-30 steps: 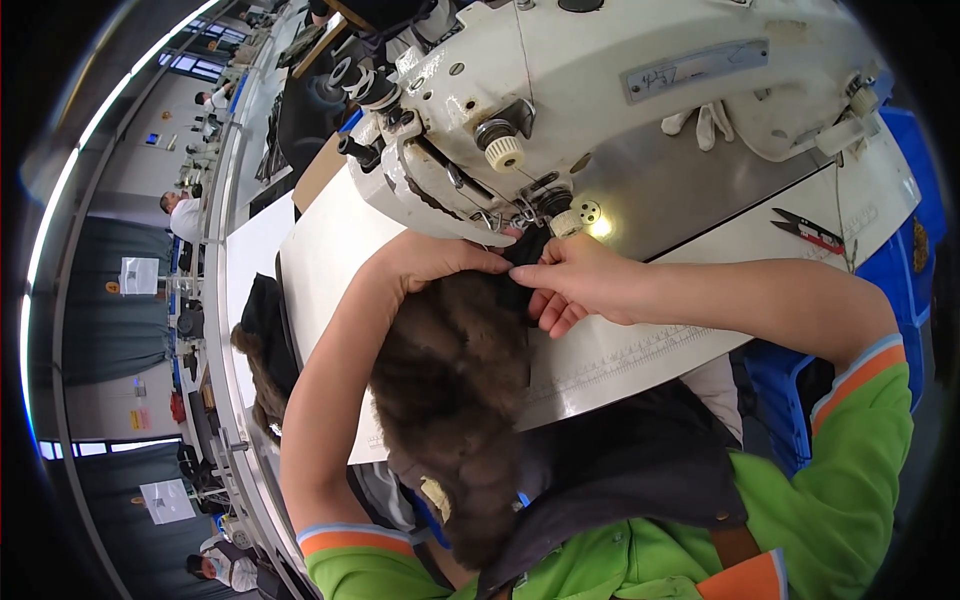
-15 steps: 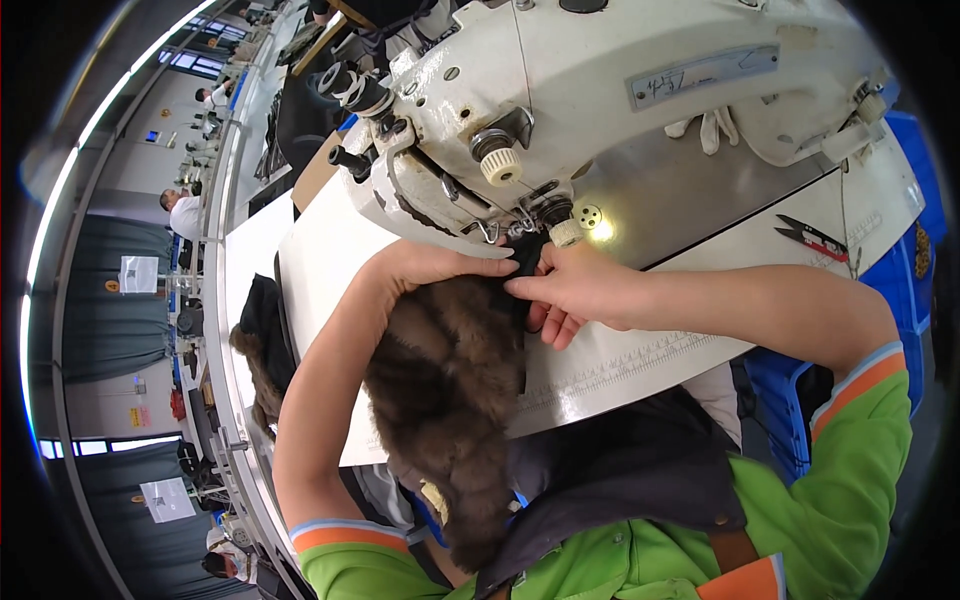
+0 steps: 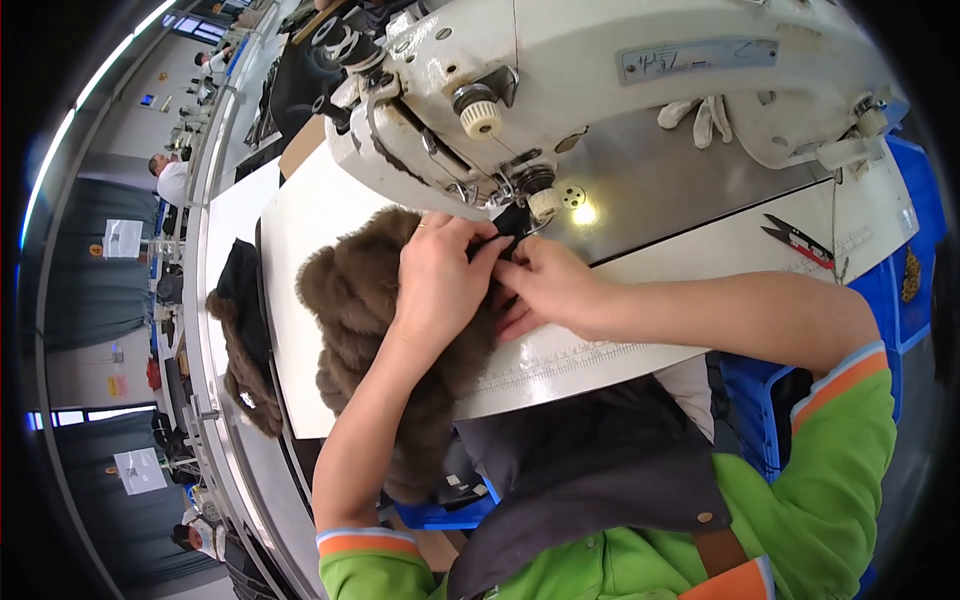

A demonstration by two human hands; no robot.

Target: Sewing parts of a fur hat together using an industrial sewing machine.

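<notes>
A brown fur piece (image 3: pixel 350 290) with black fabric (image 3: pixel 513 219) along its edge lies at the front of a white sewing machine (image 3: pixel 590 60). The black fabric runs in beside the machine's needle area, where the presser foot is partly hidden. My left hand (image 3: pixel 440 275) lies over the fur, its thumb and fingers pinching the black edge. Close beside it, my right hand (image 3: pixel 550 285) grips the same black edge between thumb and fingers, the other fingers curled below. Fur hangs over the table's front edge under my left forearm.
Red-handled thread snips (image 3: pixel 800 240) lie on the white table (image 3: pixel 640 340) at the right. A white glove (image 3: pixel 705 120) rests behind the machine arm. Another black and fur piece (image 3: pixel 240 330) hangs at the left. Blue crates (image 3: pixel 755 400) stand below and right. People work at far left.
My left hand has come over the top of the fur and turned, fingers now at the black edge. The fur has bunched up and shifted left. My right hand stays near the needle area.
</notes>
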